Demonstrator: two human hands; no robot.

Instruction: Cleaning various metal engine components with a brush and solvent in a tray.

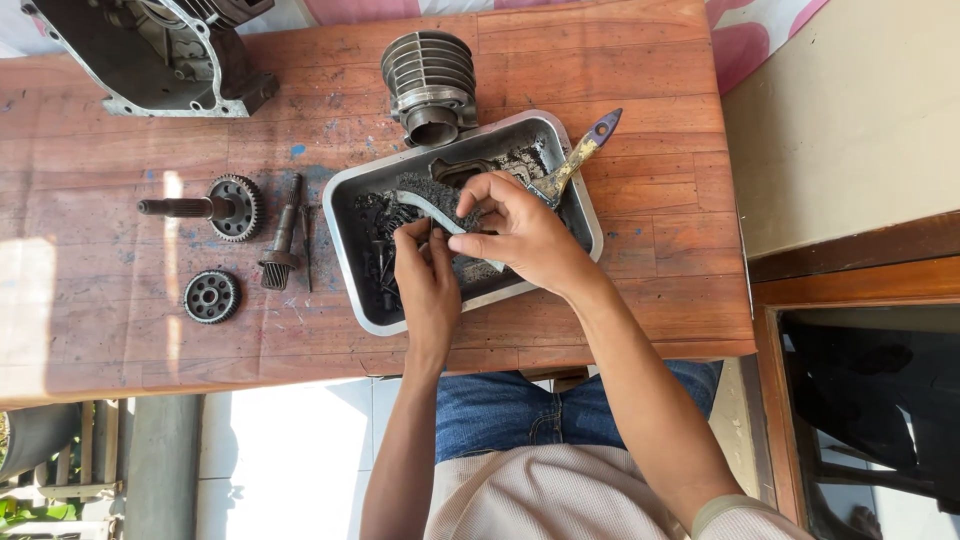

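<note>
Head view, looking down on a wooden bench (620, 290).

Metal tray (345, 215): sitting near the middle of the bench, holding dark, greasy small parts.

Curved metal piece (420, 207): being held above the tray, over the dirty parts.

Left hand (425, 285): fingers pinching closed at the piece's lower edge (exactly what they are gripping is too small to tell).

Right hand (520, 235): fingers curling around the right end of the curved piece, grasping it.

Brush (580, 155): leaning on the tray's far right corner, handle sticking out over the rim.

Finned cylinder (430, 85): standing just beyond the tray.

Engine casing (150, 55): lying at the far left corner.

Geared shaft (215, 207), splined shaft (282, 240) and small gear (211, 296): lying left of the tray, apart from each other.
</note>
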